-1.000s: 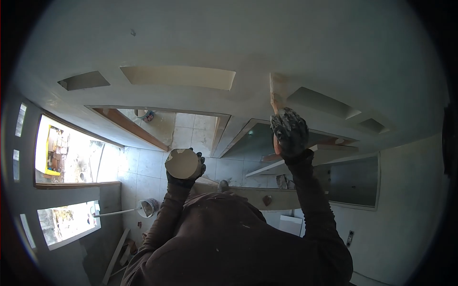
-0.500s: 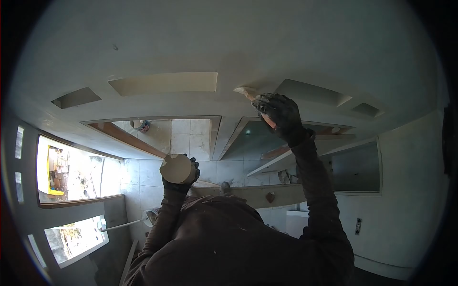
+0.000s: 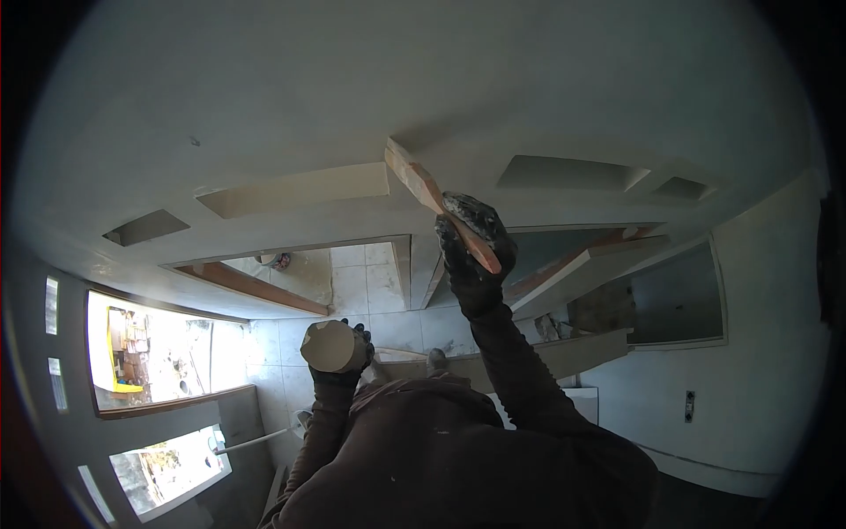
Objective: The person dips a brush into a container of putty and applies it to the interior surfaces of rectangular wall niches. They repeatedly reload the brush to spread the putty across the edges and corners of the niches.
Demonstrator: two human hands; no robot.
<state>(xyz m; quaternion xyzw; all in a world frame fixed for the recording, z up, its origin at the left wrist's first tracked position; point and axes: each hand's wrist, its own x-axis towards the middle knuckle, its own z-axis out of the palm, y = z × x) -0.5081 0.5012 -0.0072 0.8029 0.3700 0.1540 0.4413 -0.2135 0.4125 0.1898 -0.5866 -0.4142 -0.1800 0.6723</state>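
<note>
My right hand (image 3: pixel 467 247), in a dark plaster-stained glove, grips the orange handle of a broad putty knife (image 3: pixel 432 198). The knife's pale blade end (image 3: pixel 398 161) lies against the smooth white plastered surface (image 3: pixel 423 79) overhead. My left hand (image 3: pixel 351 339), also gloved, holds a round pale lump or pad (image 3: pixel 330 346) at chest height, away from the surface. Both sleeves are dark brown and spattered.
Rectangular recesses are cut into the white surface (image 3: pixel 295 189), (image 3: pixel 145 227), (image 3: pixel 568 172). Bright windows (image 3: pixel 150 348) are at the left. A tiled floor (image 3: pixel 379 291), a ledge (image 3: pixel 564 353) and a wall with a socket (image 3: pixel 689 406) are also in view.
My right hand has swept the putty knife leftward across the white surface, and its blade has turned. My left hand has held its round lump nearly still. The view has tilted.
</note>
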